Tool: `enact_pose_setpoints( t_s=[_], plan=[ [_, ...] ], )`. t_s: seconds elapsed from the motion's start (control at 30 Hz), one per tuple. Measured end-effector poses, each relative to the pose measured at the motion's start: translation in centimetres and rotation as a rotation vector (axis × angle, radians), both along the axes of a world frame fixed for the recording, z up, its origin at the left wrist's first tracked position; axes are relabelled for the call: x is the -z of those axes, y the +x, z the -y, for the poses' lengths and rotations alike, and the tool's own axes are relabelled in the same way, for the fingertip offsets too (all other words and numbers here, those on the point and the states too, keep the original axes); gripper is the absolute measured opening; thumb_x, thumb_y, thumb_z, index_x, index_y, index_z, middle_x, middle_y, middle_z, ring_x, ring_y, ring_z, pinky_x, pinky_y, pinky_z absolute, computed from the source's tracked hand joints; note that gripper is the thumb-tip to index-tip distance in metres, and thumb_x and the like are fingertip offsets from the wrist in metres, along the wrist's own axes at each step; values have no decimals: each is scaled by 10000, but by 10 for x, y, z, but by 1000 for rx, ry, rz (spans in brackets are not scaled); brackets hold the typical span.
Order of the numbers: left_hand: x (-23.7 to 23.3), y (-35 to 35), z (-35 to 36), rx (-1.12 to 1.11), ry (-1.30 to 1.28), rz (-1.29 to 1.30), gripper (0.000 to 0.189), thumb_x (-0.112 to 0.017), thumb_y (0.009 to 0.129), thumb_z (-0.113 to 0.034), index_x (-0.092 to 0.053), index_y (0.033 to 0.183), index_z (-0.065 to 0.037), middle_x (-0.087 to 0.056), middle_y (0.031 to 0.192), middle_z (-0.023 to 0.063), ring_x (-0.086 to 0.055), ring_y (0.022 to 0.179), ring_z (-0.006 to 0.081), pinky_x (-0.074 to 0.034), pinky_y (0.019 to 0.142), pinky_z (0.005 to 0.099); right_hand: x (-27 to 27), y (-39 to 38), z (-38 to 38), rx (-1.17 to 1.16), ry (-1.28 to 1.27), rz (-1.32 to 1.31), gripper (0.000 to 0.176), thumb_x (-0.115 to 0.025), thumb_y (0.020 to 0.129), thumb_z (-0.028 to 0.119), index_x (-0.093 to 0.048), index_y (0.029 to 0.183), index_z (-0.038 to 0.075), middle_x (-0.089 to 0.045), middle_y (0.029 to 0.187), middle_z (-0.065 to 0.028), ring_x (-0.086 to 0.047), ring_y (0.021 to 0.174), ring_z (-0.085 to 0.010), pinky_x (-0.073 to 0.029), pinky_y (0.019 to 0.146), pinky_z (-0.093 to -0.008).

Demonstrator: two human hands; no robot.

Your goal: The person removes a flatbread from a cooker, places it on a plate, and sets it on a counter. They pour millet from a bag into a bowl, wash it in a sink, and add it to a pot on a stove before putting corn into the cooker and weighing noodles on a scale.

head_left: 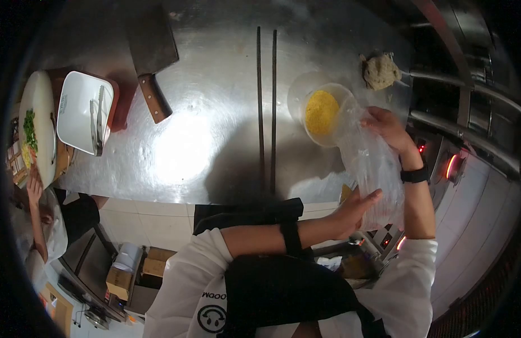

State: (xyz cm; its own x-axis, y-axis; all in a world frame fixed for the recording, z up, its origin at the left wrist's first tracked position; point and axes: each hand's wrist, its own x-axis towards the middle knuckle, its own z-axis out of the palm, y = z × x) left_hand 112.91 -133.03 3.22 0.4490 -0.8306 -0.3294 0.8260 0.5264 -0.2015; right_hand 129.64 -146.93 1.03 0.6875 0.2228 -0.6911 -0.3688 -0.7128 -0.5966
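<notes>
A clear plastic bag [373,169] hangs between my two hands, its upper end overlapping the rim of a round translucent bowl [315,139]. Yellow crumbs or powder [321,111] lie inside that bowl. My right hand [386,130] pinches the bag near its upper end, just right of the bowl. Lower down, my left hand [350,217] grips the bag's bottom part, thumb in front and fingers partly hidden behind the plastic. A lump of pale dough-like stuff [381,71] sits on the metal table beyond my right hand.
Two long dark rods [266,107] lie on the metal table [215,73]. To the left are a cleaver [153,93], a white tray [80,107] with tongs [96,121], and a round board [43,135] with chopped greens, where another person's hand [34,186] reaches. Metal rails [469,84] run at right.
</notes>
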Motion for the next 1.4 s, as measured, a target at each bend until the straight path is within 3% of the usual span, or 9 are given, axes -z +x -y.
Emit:
enact_pose_setpoints(
  t_s=[0.43,0.7,0.87,1.0,1.07,1.13,1.2,1.27,1.4],
  plan=[
    [63,-54,-16,111,408,955,711,-632,775,-182,-197,1307,1,-350,1285,151,-343,1194,246,-259,1015,355,-76,-107,23,400,382,123,454,-644,744,149,-475,1143,13,-546,1014,-16,-498,915,-106,-378,814,-237],
    [76,-40,-39,48,722,1889,959,-764,556,-300,-240,1313,-33,-282,1323,189,-292,1210,347,-254,998,418,-144,-180,0,317,603,324,265,-673,678,101,-426,772,86,-540,967,-106,-513,883,-166,-413,722,-277],
    [33,-40,-37,3,613,1819,822,-761,572,-344,-380,1238,-51,-364,1269,164,-358,1165,317,-287,964,426,-172,-203,-62,635,556,390,343,-677,703,231,-488,896,20,-553,949,-143,-548,797,-198,-438,722,-308],
    [5,-40,-31,54,436,1271,372,-601,790,-147,-474,1121,-35,-516,1052,87,-500,962,191,-416,836,333,-180,-193,-81,545,886,608,322,-611,783,122,-470,1061,43,-481,1118,-108,-482,1034,-214,-378,900,-336],
    [30,-36,-63,317,627,1504,325,-497,856,-176,-494,1133,-4,-525,1111,108,-492,1015,210,-384,879,345,-196,-195,-61,403,332,1235,359,-569,808,146,-446,1132,51,-420,1217,-128,-403,1128,-234,-366,903,-342],
    [28,-26,-82,412,623,1558,322,-505,847,-184,-513,1106,8,-531,1120,118,-494,1021,212,-371,894,346,-192,-203,-32,-485,101,1165,421,-538,796,77,-409,1197,68,-384,1248,-101,-369,1168,-260,-341,945,-360],
    [29,-26,-83,404,568,1641,332,-517,841,-187,-512,1111,5,-530,1125,126,-494,1020,210,-372,892,344,-220,-221,-46,-772,-100,1200,414,-527,753,102,-469,1162,71,-467,1141,-81,-387,1150,-276,-320,967,-379],
    [2,-24,-90,827,684,1676,326,-537,824,-187,-522,1092,-1,-518,1140,147,-484,1045,187,-387,870,330,-178,-225,-45,-736,-218,1315,388,-532,726,133,-498,1108,77,-485,1087,-75,-401,1134,-269,-322,962,-387],
    [-36,-27,-92,755,387,1424,402,-562,804,-172,-471,1157,-3,-545,1059,79,-503,955,152,-408,835,302,-136,-224,-21,-906,-497,1011,256,-534,704,151,-519,954,95,-517,942,-52,-428,1093,-256,-318,954,-391]
  ],
)
